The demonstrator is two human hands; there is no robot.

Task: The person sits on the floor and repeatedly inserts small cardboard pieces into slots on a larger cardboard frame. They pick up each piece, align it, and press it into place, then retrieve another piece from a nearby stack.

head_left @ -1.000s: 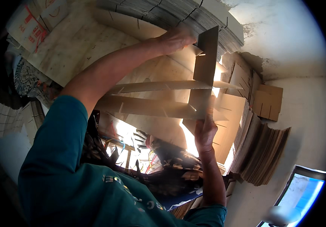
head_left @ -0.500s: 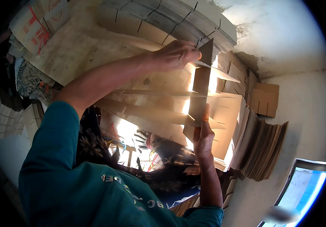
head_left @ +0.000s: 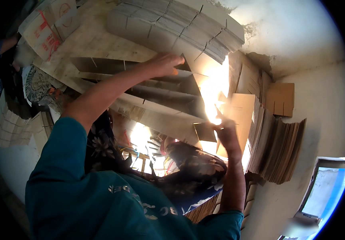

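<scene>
A partition of slotted cardboard strips (head_left: 168, 98) lies on the wooden board in front of me. Several long strips run side by side into one dark crosspiece (head_left: 194, 90) at their right end. My left hand (head_left: 166, 65) is closed at the far end of that crosspiece, with fingertips and thumb at the cardboard edge. Beside the crosspiece's near end is my right hand (head_left: 226, 130), its fingers apart and partly washed out by glare. It appears to hold nothing; whether its thumb touches the cardboard is unclear.
Stacked slotted grey strips (head_left: 176, 24) stand at the back of the wooden board (head_left: 88, 40). A printed carton (head_left: 46, 34) sits at the far left. To the right, upright cardboard sheets (head_left: 278, 150) lean near the wall, with a loose brown piece (head_left: 281, 99) behind.
The partition has come down and left, now lying flatter on the board. My left hand moved left with it. My right hand has left the crosspiece and shifted slightly right, fingers spreading.
</scene>
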